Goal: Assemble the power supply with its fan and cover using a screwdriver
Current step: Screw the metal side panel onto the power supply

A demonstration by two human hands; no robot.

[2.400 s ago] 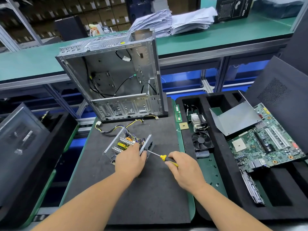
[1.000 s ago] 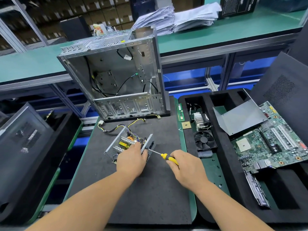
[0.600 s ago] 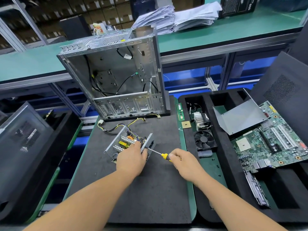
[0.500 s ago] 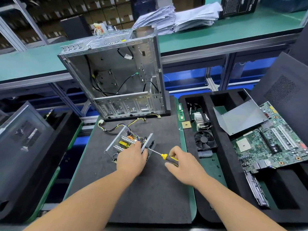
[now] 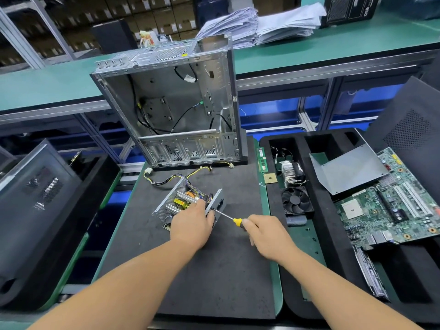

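The open power supply (image 5: 177, 202), a perforated metal box with yellow parts and heatsinks showing, lies on the dark foam mat (image 5: 214, 277). My left hand (image 5: 191, 223) grips its near right wall. My right hand (image 5: 266, 233) holds the yellow-and-black screwdriver (image 5: 237, 221), and the tip meets the box's right end plate by my left thumb. A black fan (image 5: 296, 201) lies in the foam tray to the right. A bent grey metal cover (image 5: 347, 169) leans on the motherboard (image 5: 390, 208).
An empty computer case (image 5: 181, 103) stands upright at the back of the mat, with the supply's cables (image 5: 166, 178) trailing in front. A heatsink (image 5: 289, 171) and a memory stick (image 5: 261, 159) lie in the right foam tray (image 5: 333, 234). Black side panels stand at both sides.
My right hand has shifted its grip along the screwdriver handle back and forth, as in turning it. My left hand and the power supply have stayed put.
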